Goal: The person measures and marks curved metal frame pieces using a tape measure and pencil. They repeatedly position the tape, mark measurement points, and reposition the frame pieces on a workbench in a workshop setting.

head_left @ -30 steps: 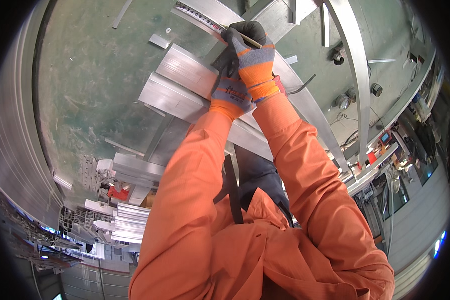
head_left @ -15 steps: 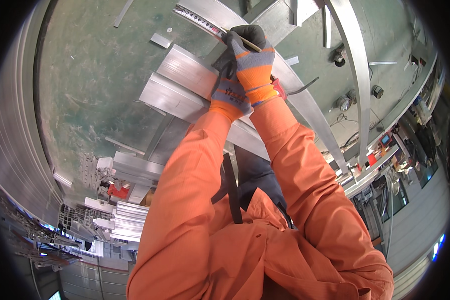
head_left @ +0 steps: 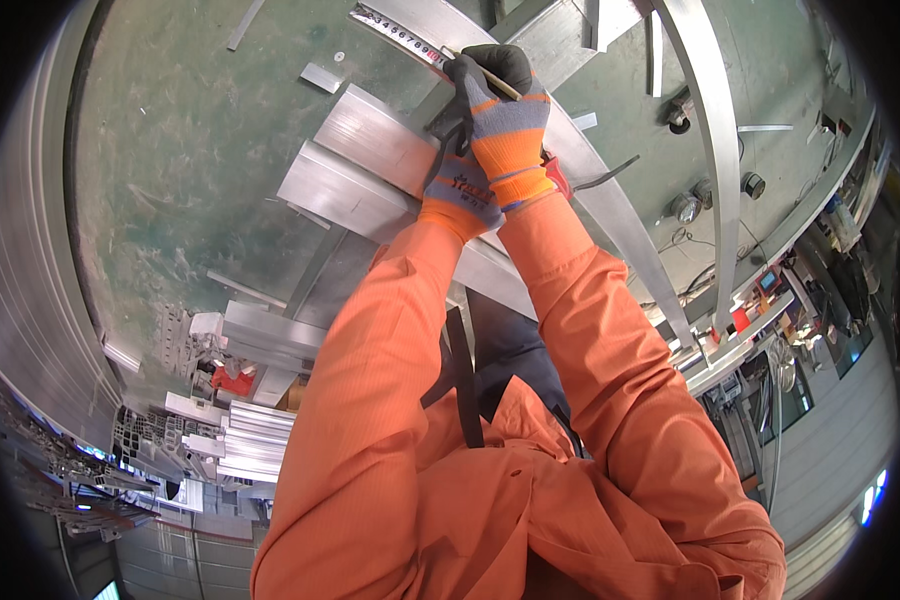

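Note:
My right hand (head_left: 508, 115), in a grey and orange glove with dark fingertips, is closed round a thin pencil (head_left: 497, 83). The pencil slants down to the right, its upper end near a tape measure's blade (head_left: 400, 38). That blade lies along a long metal profile (head_left: 610, 195) and runs under my fingers. Close beside and partly beneath the right hand is my gloved left hand (head_left: 460, 185); its fingers are mostly hidden at the profile's edge. A red object (head_left: 556, 176) with a dark strap shows by my right wrist, partly covered.
Two wide silver profiles (head_left: 345, 185) lie crosswise under my left forearm. A curved-looking metal bar (head_left: 715, 130) passes on the right. Offcuts, such as a short strip (head_left: 320, 78), lie on the green surface (head_left: 190, 180). Round dark-and-silver parts (head_left: 686, 207) sit at the right.
The view has shifted very slightly. My right hand and the pencil's tip have edged a little up and left along the tape blade; the left hand stays nearly in place.

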Motion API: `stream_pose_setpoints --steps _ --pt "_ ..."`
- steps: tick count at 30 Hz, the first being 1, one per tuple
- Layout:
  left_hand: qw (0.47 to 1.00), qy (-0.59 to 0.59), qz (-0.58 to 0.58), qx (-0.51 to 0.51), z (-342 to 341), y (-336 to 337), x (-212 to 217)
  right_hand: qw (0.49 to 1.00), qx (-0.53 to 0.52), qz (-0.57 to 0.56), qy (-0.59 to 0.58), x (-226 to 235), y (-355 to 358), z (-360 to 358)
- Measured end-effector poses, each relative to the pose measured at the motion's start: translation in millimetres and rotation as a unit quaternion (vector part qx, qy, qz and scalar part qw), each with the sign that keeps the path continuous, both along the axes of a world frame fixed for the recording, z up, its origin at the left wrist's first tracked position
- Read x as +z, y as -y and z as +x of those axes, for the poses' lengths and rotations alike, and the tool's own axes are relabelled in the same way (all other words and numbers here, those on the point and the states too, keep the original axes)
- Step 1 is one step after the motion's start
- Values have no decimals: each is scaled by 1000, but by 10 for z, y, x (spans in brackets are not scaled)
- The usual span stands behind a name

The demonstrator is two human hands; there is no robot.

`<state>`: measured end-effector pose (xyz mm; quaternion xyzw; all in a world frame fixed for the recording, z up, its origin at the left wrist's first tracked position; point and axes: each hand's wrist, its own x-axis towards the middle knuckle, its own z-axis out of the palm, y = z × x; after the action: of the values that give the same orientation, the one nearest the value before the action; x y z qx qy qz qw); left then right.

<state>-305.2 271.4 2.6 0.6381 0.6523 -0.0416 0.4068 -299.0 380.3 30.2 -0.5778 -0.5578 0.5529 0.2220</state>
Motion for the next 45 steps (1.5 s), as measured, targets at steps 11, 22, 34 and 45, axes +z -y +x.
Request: stream_pose_setpoints --steps 11,22,34,45 --pt "986 64 127 85 38 123 -97 999 -22 24 -38 -93 25 -1" --pt "997 46 42 53 28 73 -88 998 -28 3 -51 -39 19 -11" --pt "998 50 -23 18 -34 -18 20 993 -54 -48 -90 19 1 -10" --pt "999 11 40 27 6 34 -5 996 -42 -35 -66 -35 -4 10"
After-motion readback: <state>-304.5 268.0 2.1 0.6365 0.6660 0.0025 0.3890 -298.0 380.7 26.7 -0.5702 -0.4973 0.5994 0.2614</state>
